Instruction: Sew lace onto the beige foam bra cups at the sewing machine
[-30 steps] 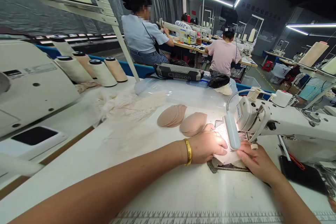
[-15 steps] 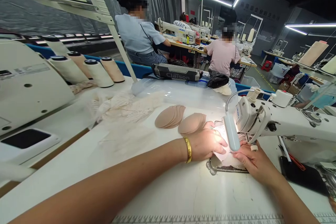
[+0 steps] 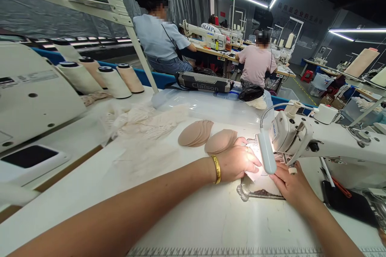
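My left hand (image 3: 240,161), with a gold bangle at the wrist, grips a pale pinkish piece of fabric (image 3: 252,174) under the bright lamp of a white sewing machine (image 3: 289,132). My right hand (image 3: 291,178) lies flat beside the needle area, its fingers stretched out and their tips partly hidden below the machine head. The grey lamp (image 3: 266,152) covers part of the fabric between my hands. Below them shows the machine's bed plate (image 3: 262,190). Left of my left hand lie two fanned stacks of beige oval pieces (image 3: 194,133).
Sheer cream lace (image 3: 144,122) lies to the left. Thread cones (image 3: 113,82) stand behind it. A translucent bin lid (image 3: 193,102) carries a Claison box (image 3: 205,83). A black phone (image 3: 350,202) lies right; a ruler strip (image 3: 241,251) runs along the front. Two people sit at machines beyond.
The fabric's near end has drawn away from me, baring more of the bed plate. My right thumb has shifted slightly right; the left hand stays almost in place.
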A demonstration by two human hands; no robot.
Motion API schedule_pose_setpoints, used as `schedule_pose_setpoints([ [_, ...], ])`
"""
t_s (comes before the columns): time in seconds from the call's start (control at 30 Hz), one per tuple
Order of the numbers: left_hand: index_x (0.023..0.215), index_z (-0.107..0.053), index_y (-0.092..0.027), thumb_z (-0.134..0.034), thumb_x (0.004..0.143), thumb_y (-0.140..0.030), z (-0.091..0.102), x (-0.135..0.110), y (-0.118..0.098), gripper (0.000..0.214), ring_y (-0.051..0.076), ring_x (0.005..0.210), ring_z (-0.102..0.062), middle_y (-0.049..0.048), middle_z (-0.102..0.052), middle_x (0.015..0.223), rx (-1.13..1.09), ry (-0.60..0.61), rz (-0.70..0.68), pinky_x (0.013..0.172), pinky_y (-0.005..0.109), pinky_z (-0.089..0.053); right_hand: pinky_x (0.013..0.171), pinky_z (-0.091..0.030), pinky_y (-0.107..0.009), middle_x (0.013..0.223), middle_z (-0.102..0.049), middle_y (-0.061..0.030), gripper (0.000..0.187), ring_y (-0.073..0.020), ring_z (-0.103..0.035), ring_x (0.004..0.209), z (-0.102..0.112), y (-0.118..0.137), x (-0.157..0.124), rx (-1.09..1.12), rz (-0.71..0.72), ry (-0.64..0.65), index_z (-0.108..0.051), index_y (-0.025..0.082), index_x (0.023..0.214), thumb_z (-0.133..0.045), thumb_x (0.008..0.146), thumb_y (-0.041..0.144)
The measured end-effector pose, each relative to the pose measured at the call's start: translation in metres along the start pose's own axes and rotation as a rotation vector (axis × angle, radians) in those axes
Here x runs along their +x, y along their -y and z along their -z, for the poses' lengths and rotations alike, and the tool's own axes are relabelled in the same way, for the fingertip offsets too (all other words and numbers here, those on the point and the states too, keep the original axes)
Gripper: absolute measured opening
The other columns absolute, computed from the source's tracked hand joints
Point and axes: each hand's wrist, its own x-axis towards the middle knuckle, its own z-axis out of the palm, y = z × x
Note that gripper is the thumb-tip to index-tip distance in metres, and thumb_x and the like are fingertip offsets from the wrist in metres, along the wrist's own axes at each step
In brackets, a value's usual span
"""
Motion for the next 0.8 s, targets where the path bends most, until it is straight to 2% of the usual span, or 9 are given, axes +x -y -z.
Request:
schedule_pose_setpoints([
  [0.13,0.087,-0.076,-0.025,-0.062,0.075,-0.002,0.005,0.001,-0.004,0.030,0.026,0.096,-0.066,0.0035,-0.078,0.098,0.001,-0.006,0.003,0.108,0.053,-0.028,0.098,-0.049,-0.053,0.130,-0.074,-0.0054,0.031,-0.0296,-0.067,0.112,0.001,0.002,0.002,-0.005,-0.022,0.005,-0.070,0.027,0.124,-0.046,0.105,0.021],
  [0.37,0.084,-0.075,-0.023,-0.061,0.074,-0.002,-0.003,0.001,-0.004,0.028,0.026,0.096,-0.066,0.0042,-0.078,0.094,0.015,-0.038,0.016,0.108,0.052,-0.030,0.095,-0.050,-0.050,0.125,-0.076,-0.0042,0.030,-0.0290,-0.067,0.109,0.001,0.001,0.000,-0.006,0.015,-0.026,-0.069,0.027,0.120,-0.044,0.105,0.020],
  [0.47,0.091,-0.077,-0.024,-0.061,0.075,-0.002,-0.006,0.000,-0.003,0.032,0.025,0.099,-0.067,0.0043,-0.079,0.101,0.018,-0.054,0.019,0.108,0.052,-0.030,0.089,-0.053,-0.048,0.115,-0.078,-0.0052,0.029,-0.0288,-0.068,0.099,0.002,0.002,-0.003,-0.052,0.018,-0.058,-0.069,0.026,0.116,-0.043,0.106,0.022],
  [0.57,0.098,-0.077,-0.027,-0.061,0.075,-0.001,-0.006,0.000,-0.003,0.038,0.026,0.102,-0.067,0.0035,-0.078,0.113,0.014,-0.069,0.014,0.108,0.052,-0.030,0.082,-0.056,-0.047,0.099,-0.077,-0.0079,0.025,-0.0297,-0.067,0.091,0.002,0.003,-0.005,-0.078,-0.038,-0.141,-0.069,0.025,0.110,-0.045,0.105,0.026],
  [0.7,0.083,-0.076,-0.024,-0.061,0.075,-0.002,-0.004,0.001,-0.005,0.028,0.024,0.091,-0.067,0.0035,-0.078,0.091,0.022,-0.059,0.027,0.104,0.051,-0.031,0.080,-0.058,-0.046,0.094,-0.074,-0.0106,0.023,-0.0300,-0.069,0.090,-0.001,0.005,-0.003,-0.022,-0.113,-0.256,-0.066,0.022,0.102,-0.045,0.105,0.030],
  [0.8,0.081,-0.076,-0.023,-0.062,0.076,-0.002,-0.003,0.002,-0.006,0.025,0.024,0.091,-0.066,0.0041,-0.078,0.088,0.028,-0.061,0.036,0.104,0.049,-0.032,0.079,-0.059,-0.044,0.095,-0.073,-0.0105,0.022,-0.0296,-0.070,0.091,-0.003,0.006,-0.002,0.004,-0.139,-0.273,-0.064,0.023,0.102,-0.044,0.105,0.030],
])
